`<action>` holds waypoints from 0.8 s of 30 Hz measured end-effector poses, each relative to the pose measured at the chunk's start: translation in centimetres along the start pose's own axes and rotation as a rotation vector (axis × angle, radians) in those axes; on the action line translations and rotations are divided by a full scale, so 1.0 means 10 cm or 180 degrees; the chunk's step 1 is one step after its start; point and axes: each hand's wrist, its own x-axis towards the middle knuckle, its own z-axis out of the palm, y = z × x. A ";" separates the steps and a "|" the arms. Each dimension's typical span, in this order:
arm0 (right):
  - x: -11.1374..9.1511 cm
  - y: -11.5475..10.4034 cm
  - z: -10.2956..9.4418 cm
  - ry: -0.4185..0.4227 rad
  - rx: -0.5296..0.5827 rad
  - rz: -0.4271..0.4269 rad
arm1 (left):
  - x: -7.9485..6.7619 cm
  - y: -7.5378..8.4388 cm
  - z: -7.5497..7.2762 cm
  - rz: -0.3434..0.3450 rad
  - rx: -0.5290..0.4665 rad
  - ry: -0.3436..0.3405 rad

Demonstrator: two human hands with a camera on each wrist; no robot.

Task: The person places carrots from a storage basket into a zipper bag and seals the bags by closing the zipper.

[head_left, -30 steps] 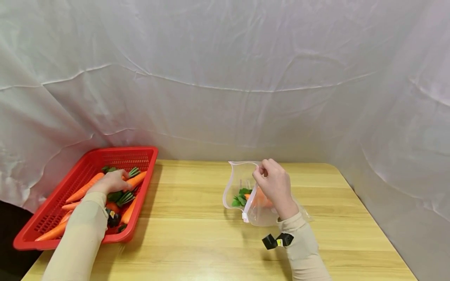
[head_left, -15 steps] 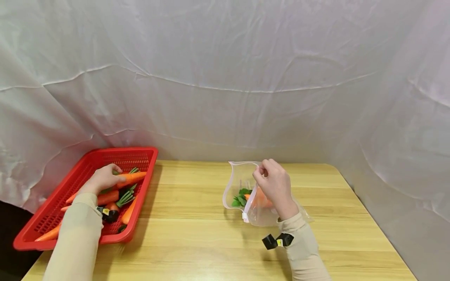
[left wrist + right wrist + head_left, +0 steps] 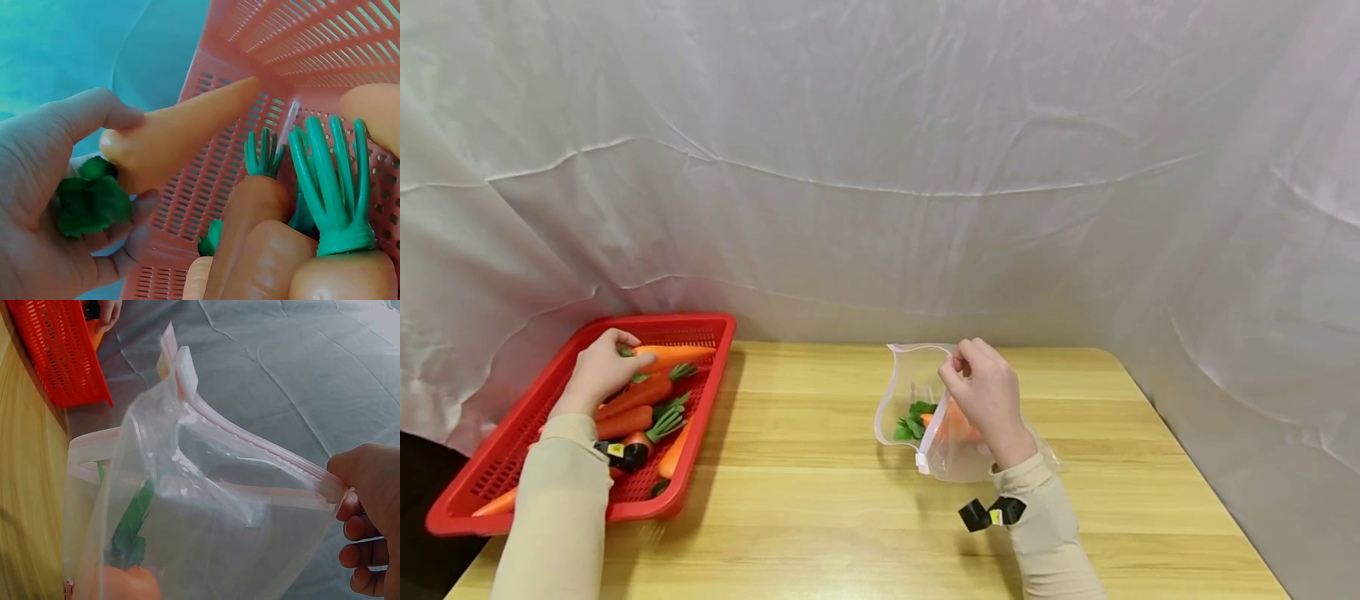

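Observation:
My left hand (image 3: 601,372) pinches an orange carrot (image 3: 178,137) by its thick end, thumb on top and fingers below. Its green leaves (image 3: 94,199) sit in the palm, and its tip points away over the red basket (image 3: 727,333). Below it in the basket lie several more carrots (image 3: 638,395), some with green stalk tops. At the right, my right hand (image 3: 987,392) pinches the rim of a clear zip bag (image 3: 898,383) between thumb and index finger. The bag's mouth gapes, with a white slider (image 3: 922,463) on its zip. Inside it lies a carrot (image 3: 128,584) with green leaves.
The basket stands at the left end of a wooden table (image 3: 797,483), partly over its edge. Pale cloth (image 3: 880,167) hangs behind and to the right of the table.
My left hand has taken a carrot from the pile and moved it left and up, uncovering the carrots below. The right hand and the bag have stayed in place.

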 end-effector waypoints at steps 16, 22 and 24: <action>0.00 0.01 -0.02 0.0005 -0.0025 0.0004 | -0.01 0.12 -0.04 -0.0263 -0.0584 0.0863; -0.01 0.00 -0.03 -0.0019 -0.0015 0.0026 | -0.03 0.19 -0.07 -0.0210 -0.0665 0.0967; 0.00 -0.01 -0.03 -0.0015 -0.0014 0.0025 | -0.04 0.24 -0.09 -0.0164 -0.0644 0.1003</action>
